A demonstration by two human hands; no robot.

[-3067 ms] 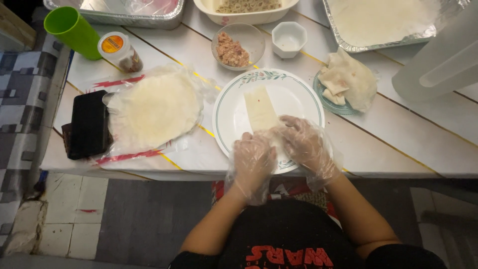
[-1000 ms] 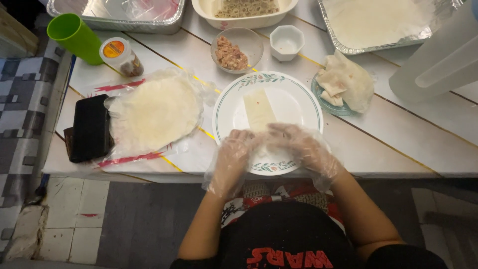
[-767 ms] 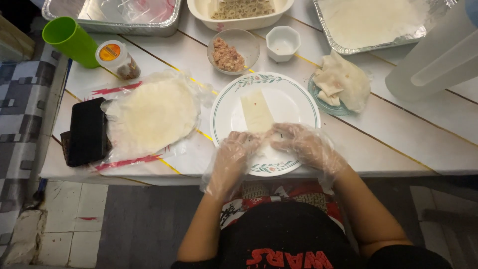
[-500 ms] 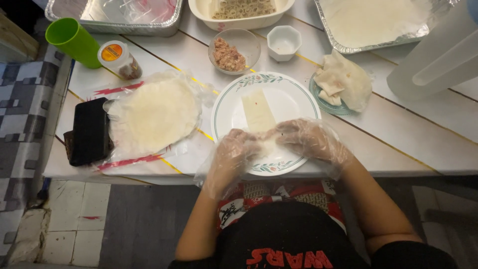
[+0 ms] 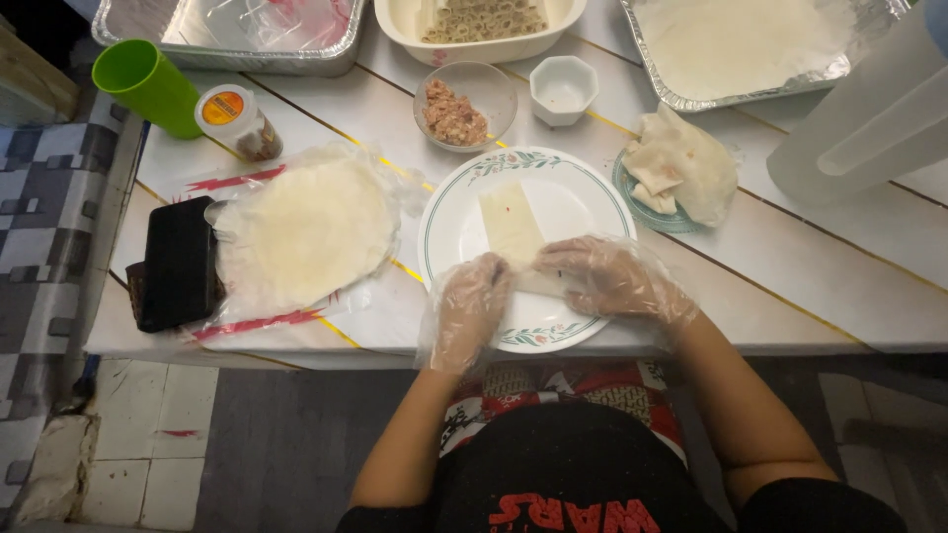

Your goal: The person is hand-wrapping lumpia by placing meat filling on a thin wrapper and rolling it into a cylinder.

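Landmark: white plate (image 5: pixel 583 202) with green leaf rim, at the table's near edge.

Far left of plate: green cup (image 5: pixel 148 87); beside it, small jar (image 5: pixel 237 120) with orange round lid label. Below these, black rectangular case (image 5: pixel 178 262).

Just left of plate: stack of round pale wrappers (image 5: pixel 306 232) in clear plastic packaging with red printed stripes.

Behind plate: glass bowl of pink minced filling (image 5: pixel 454 111); small white octagonal cup (image 5: pixel 563 89); cream dish of finished rolls (image 5: pixel 484 20); foil trays at both far corners.

On plate: wrapper strip (image 5: pixel 512 222), lying lengthwise. Left hand (image 5: pixel 469 306), in clear glove, fingers curled onto the strip's near end. Right hand (image 5: pixel 607 276), gloved, fingers bent, pinching the same end.

Right of plate: teal saucer with crumpled wrapper scraps (image 5: pixel 681 168); translucent jug (image 5: pixel 869 118).
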